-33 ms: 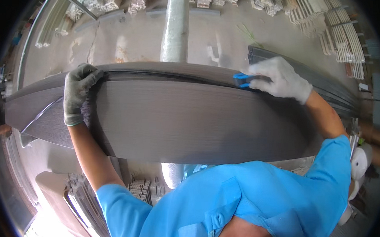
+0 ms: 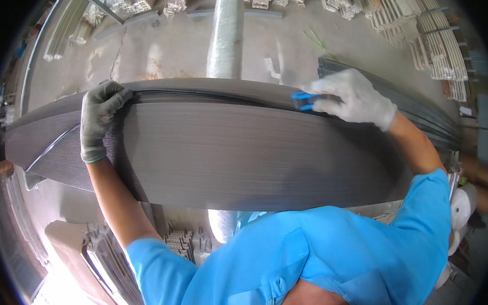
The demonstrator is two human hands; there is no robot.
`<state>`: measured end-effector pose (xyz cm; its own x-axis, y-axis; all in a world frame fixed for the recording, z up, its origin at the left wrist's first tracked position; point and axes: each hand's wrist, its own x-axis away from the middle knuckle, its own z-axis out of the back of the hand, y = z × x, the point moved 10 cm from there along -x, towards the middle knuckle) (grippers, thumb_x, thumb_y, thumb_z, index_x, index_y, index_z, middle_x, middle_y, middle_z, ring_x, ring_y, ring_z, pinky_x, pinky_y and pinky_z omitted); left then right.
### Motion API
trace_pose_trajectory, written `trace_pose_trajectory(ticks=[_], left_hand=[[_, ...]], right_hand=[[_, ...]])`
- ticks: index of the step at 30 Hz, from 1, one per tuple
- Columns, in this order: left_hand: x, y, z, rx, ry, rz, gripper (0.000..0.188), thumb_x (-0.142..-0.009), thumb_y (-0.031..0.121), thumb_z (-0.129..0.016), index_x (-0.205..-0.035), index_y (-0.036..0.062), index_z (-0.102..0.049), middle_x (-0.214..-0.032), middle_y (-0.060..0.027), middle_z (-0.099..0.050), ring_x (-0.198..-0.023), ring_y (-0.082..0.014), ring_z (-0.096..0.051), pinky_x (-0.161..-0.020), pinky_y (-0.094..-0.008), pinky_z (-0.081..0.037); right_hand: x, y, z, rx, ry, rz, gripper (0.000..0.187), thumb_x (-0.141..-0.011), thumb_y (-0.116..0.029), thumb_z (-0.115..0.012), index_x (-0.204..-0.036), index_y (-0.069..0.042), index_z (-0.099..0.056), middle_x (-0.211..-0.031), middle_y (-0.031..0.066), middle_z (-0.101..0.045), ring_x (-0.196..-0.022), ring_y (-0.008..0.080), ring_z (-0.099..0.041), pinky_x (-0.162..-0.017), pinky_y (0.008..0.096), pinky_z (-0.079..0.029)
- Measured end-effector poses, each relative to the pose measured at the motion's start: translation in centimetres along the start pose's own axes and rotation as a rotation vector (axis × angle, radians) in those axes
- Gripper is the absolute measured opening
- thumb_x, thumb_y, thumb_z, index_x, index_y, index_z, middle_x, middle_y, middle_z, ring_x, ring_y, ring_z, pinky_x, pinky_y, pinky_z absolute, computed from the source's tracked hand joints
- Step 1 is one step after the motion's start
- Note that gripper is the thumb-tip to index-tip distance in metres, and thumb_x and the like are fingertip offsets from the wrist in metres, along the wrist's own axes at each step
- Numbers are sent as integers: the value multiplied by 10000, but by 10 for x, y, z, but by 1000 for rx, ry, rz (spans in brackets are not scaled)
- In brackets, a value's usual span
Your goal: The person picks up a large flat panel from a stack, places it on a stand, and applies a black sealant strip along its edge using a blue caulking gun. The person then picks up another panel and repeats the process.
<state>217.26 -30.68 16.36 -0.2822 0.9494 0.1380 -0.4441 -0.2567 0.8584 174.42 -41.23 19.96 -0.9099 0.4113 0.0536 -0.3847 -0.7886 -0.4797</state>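
Observation:
A long dark grey panel (image 2: 244, 152) with a fine wood-like grain lies across in front of me. Along its far side runs a dark groove (image 2: 197, 95), with a strip of similar grey board beyond it. My left hand (image 2: 101, 118), in a grey knitted glove, is closed on the panel's far edge at the left. In a whitish glove, my right hand (image 2: 357, 99) is closed around a small blue-and-black hand tool (image 2: 303, 101). The tool's blue end sits at the groove; its exact kind is blurred, and the fingers hide the rest.
A plastic-wrapped beam (image 2: 226, 43) runs away beneath the panel. Dark grey profiles (image 2: 395, 92) lie at the right, and pale stacked profiles (image 2: 436, 37) stand beyond. A co-worker's hand (image 2: 1, 168) shows at the left rim. Upright profiles (image 2: 109, 264) stand at the lower left.
My right hand has shifted slightly left along the groove with the blue-and-black tool. My left hand stays in nearly the same place on the panel.

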Motion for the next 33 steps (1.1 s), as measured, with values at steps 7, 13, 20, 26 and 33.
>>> trace_pose_trajectory(ticks=[7, 13, 20, 26, 33], left_hand=[[2, 20, 0, -38, 12, -97, 125, -882, 75, -719, -853, -45, -703, -721, 4, -645, -683, -58, -556, -639, -235, -463], [0, 13, 2, -33, 45, -73, 112, -865, 82, -739, -865, -28, -716, -708, -15, -643, -677, -67, -554, -636, -251, -468], [3, 24, 5, -153, 71, -206, 133, -814, 157, -794, -872, 43, -758, -768, -87, -714, -698, -179, -667, -691, -340, -526], [7, 31, 7, -238, 126, -239, 214, -806, 273, -779, -854, 64, -764, -834, -134, -732, -779, -301, -706, -755, -385, -539], [-4, 17, 17, -133, -113, -273, 153, -871, 187, -776, -929, 45, -781, -906, -166, -758, -806, -220, -735, -762, -364, -554]], right_hand=[[-167, -99, -40, 60, 0, 254, 268, -961, -376, -664, -1142, -188, -724, -629, 67, -650, -587, 253, -654, -590, 402, -500], [-215, -123, -55, 97, -26, 193, 276, -963, -367, -648, -1166, -193, -716, -769, 67, -713, -694, 272, -693, -678, 419, -525], [-80, -70, -7, 8, -2, -33, 295, -926, -303, -716, -1146, -107, -731, -957, 112, -760, -867, 297, -716, -799, 400, -537], [-114, -71, -18, 21, 27, 10, 283, -934, -346, -703, -1120, -134, -726, -896, 118, -744, -794, 317, -696, -737, 415, -518], [-197, -106, -48, 7, -39, 44, 328, -940, -418, -696, -1100, -131, -704, -850, 119, -723, -809, 303, -697, -753, 433, -515]])
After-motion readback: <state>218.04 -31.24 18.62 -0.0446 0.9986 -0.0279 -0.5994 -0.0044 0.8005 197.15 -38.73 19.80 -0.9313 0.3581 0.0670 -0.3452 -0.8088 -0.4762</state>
